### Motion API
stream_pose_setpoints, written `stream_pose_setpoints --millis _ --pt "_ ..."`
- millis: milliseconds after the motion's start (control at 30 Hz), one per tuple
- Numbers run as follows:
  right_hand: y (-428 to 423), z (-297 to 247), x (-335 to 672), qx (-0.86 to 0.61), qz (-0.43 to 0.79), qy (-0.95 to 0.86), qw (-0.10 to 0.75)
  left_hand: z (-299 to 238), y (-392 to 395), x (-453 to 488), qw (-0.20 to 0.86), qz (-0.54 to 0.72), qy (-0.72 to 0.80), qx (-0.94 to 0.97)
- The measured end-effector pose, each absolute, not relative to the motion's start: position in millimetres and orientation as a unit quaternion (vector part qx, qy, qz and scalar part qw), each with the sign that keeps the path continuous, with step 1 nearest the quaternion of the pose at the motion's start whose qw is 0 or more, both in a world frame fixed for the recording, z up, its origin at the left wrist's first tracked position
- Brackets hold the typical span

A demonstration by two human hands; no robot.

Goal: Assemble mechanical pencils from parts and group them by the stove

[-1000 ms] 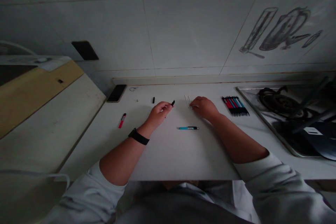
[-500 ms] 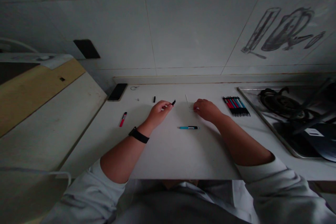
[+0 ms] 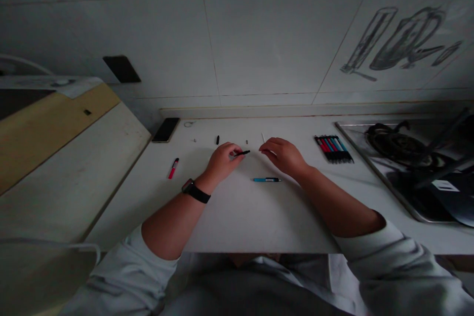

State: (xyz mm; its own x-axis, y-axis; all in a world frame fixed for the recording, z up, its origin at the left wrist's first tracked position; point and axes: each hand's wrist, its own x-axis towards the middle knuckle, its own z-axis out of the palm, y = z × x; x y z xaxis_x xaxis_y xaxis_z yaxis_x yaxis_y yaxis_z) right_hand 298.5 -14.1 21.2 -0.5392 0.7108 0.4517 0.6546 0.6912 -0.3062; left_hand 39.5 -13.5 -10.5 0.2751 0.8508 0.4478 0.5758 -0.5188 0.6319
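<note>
My left hand (image 3: 222, 160) pinches a black pen part (image 3: 242, 153) just above the white counter (image 3: 237, 212), its tip pointing right. My right hand (image 3: 283, 154) hovers close beside it with fingers curled around a thin white refill; whether it grips the refill firmly is hard to see. A second thin white refill (image 3: 263, 138) lies just behind that hand. A blue and black pen (image 3: 266, 179) lies on the counter in front of both hands. A black watch sits on my left wrist.
A row of several red, blue and black pens (image 3: 333, 148) lies to the right. A red pen piece (image 3: 173, 168), a small black cap (image 3: 217, 139) and a phone (image 3: 165, 130) lie to the left. A gas hob (image 3: 411, 158) fills the right end.
My right hand moved left toward my left hand, lifting a white refill off the counter. The black part in my left hand tilted from pointing up-right to nearly level.
</note>
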Motion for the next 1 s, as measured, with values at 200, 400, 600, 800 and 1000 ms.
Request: stream_pose_setpoints --millis 200,400,600,800,1000 --pt "-16 19 296 -0.389 0.046 -0.875 0.286 -7 -16 40 0.167 0.379 0.439 0.798" --pt "-16 18 295 -0.395 0.046 -0.875 0.277 -7 -18 41 0.166 0.375 0.435 0.802" --pt "-18 20 295 -0.383 0.043 -0.885 0.26 -9 -17 42 0.153 0.369 0.429 0.81" --pt "-17 13 290 -0.364 0.05 -0.895 0.254 -9 -20 46 0.15 0.354 0.422 0.821" --pt "-26 13 280 -0.308 0.089 -0.883 0.341 -9 -22 50 0.178 0.362 0.419 0.813"
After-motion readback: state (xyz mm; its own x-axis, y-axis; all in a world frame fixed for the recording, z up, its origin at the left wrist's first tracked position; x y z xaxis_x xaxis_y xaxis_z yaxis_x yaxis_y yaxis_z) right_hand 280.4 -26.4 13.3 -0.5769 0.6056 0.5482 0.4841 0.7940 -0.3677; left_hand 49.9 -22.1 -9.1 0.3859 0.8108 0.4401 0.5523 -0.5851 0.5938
